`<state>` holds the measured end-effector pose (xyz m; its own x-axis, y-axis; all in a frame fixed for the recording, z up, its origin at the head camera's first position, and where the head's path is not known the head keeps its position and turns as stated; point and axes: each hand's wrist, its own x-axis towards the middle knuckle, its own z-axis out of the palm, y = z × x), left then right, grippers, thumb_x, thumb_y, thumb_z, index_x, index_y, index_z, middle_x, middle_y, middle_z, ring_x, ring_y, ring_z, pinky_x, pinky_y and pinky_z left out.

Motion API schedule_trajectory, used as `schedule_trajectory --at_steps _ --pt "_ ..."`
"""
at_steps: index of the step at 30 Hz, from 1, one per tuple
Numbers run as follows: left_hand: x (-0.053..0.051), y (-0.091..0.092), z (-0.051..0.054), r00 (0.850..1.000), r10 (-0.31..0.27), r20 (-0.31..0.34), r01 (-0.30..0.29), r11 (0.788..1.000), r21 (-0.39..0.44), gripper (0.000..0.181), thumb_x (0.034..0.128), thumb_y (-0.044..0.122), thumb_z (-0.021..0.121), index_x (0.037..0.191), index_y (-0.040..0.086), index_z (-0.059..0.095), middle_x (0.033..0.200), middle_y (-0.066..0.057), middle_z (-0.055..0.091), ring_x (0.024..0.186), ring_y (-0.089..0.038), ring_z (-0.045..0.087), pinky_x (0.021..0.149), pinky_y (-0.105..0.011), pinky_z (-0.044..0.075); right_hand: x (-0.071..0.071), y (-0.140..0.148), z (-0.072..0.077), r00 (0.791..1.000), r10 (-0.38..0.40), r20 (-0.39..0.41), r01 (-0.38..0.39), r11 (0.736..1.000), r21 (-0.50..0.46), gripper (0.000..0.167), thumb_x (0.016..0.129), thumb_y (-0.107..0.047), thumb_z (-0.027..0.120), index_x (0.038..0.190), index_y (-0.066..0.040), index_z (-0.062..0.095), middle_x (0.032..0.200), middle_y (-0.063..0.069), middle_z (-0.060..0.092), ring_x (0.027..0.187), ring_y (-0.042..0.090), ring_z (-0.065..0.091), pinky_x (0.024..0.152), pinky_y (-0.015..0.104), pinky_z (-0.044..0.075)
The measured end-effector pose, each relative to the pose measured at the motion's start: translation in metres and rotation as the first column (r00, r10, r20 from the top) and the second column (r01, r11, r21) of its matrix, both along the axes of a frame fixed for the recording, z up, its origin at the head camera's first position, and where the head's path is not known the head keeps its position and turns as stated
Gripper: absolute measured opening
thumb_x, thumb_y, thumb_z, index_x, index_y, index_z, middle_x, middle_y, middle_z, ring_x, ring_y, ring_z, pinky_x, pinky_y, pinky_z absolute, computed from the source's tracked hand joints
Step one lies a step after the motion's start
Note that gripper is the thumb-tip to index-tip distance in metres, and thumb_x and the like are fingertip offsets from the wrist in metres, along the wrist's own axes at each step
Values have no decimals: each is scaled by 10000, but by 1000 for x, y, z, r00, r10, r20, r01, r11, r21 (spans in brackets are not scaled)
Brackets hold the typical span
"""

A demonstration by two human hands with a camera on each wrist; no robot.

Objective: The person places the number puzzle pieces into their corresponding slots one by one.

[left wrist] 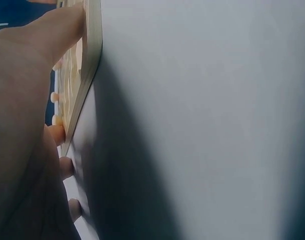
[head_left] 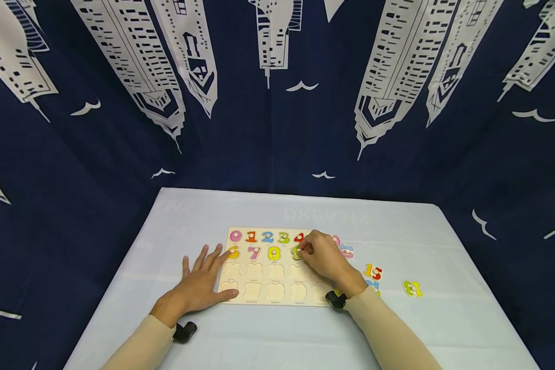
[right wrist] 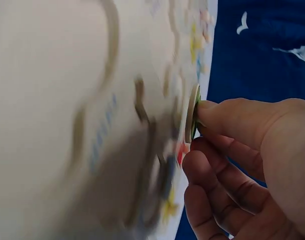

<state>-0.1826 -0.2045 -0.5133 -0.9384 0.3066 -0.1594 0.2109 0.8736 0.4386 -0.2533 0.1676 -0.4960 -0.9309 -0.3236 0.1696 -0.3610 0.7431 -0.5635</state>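
A pale wooden number board (head_left: 287,282) lies on the table, with colourful number pieces in its upper two rows and bare recesses in the lower two. My left hand (head_left: 196,285) rests spread at the board's left edge, fingertips by the yellow 6 (head_left: 233,252) and thumb on the lower left corner. Between thumb and finger, my right hand (head_left: 324,257) pinches a green number piece (head_left: 296,252), apparently a 9, right of the yellow-green 8 (head_left: 274,253). In the right wrist view this piece (right wrist: 192,115) is edge-on. That hand covers the board's right part.
Loose number pieces lie right of the board: a red and yellow 15 (head_left: 372,271), a yellow-green 13 (head_left: 412,289), a pink and blue piece (head_left: 346,251) and a partly hidden blue one (head_left: 373,285). A white cloth (head_left: 203,210) covers the table; a dark blue printed curtain (head_left: 268,139) hangs behind.
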Motion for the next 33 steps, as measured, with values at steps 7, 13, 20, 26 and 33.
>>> schedule_trajectory --at_steps 7,13,20,26,33 --pt "2 2 -1 1000 -1 4 1 1000 6 1164 981 707 833 1856 162 293 1974 -171 163 1825 -566 47 1317 -968 -58 2 -13 -9 1000 -3 -3 3 1000 20 46 993 -55 913 1005 -56 869 1036 47 770 854 89 649 781 229 578" --pt "2 2 -2 1000 -6 11 6 1000 1 1172 986 724 821 1861 165 277 1977 -167 149 1826 -565 37 1318 -968 -59 3 -13 -13 1000 -23 19 24 1000 -9 48 994 -51 917 1016 -65 876 1054 58 771 867 97 684 783 233 596" --pt "2 -2 -2 1000 -1 9 1 1000 -5 1182 977 734 828 1861 173 278 1975 -169 155 1821 -574 46 1317 -967 -56 4 -15 -14 999 -15 38 16 999 -35 40 1006 -46 902 1037 -59 881 1044 70 753 884 102 694 784 230 591" --pt "1 -3 -3 1000 -6 -1 6 1000 -2 1185 973 738 827 1861 175 280 1973 -163 171 1822 -569 63 1314 -972 -47 3 -7 -8 999 -34 42 35 999 -34 151 1000 -86 926 1146 -80 890 1041 38 771 866 97 660 790 242 566" --pt "0 -1 -4 1000 -7 0 7 1000 1 1184 977 746 818 1862 176 275 1976 -160 156 1824 -568 45 1315 -968 -61 -10 32 4 992 -128 9 128 991 -26 170 1046 -100 870 1203 -37 873 1036 94 770 880 156 712 766 262 592"
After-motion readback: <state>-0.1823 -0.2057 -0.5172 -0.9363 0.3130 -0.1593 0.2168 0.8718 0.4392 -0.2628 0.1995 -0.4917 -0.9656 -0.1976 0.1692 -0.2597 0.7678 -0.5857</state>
